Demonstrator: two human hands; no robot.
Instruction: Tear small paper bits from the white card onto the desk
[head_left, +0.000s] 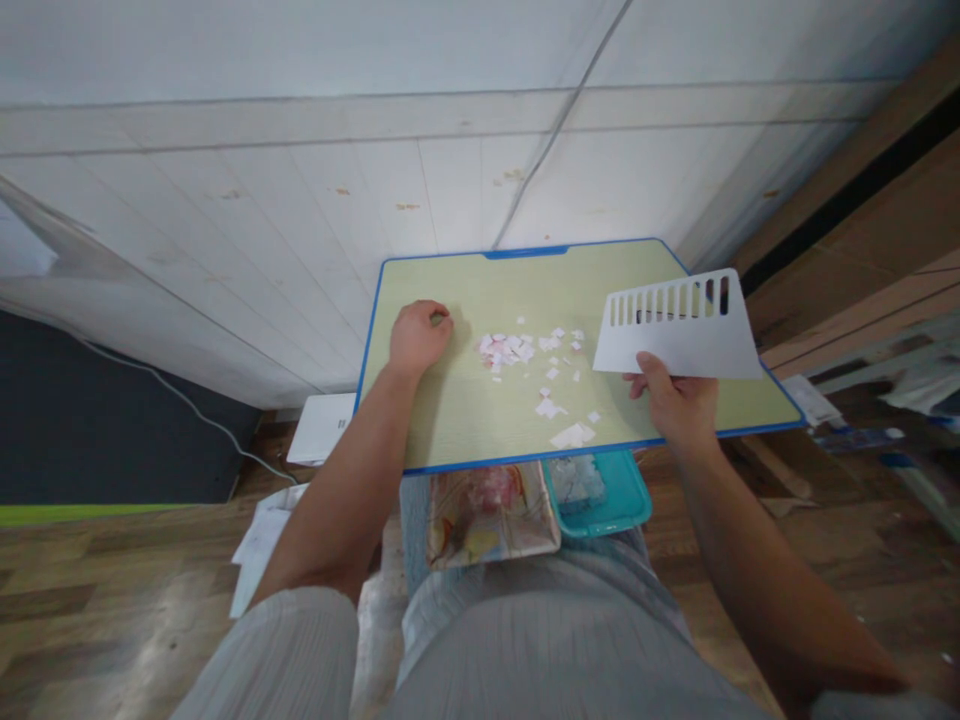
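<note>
My right hand holds a white slotted sheet by its lower edge, thumb on the near face. The sheet is tilted up above the right part of a small table, with a row of narrow slots along its top. On the left part of the tabletop, my left hand is closed, fingers curled and thumb meeting the index finger; whatever it may hold is hidden. Between the hands lies a loose heap of small white and pinkish paper pieces, with more scattered to its right. A larger white piece lies near the front edge.
Below the table's front edge are a patterned tray and a turquoise container with whitish contents. A white panelled wall with a cable stands behind. Brown boxes rise at right; a white box stands left.
</note>
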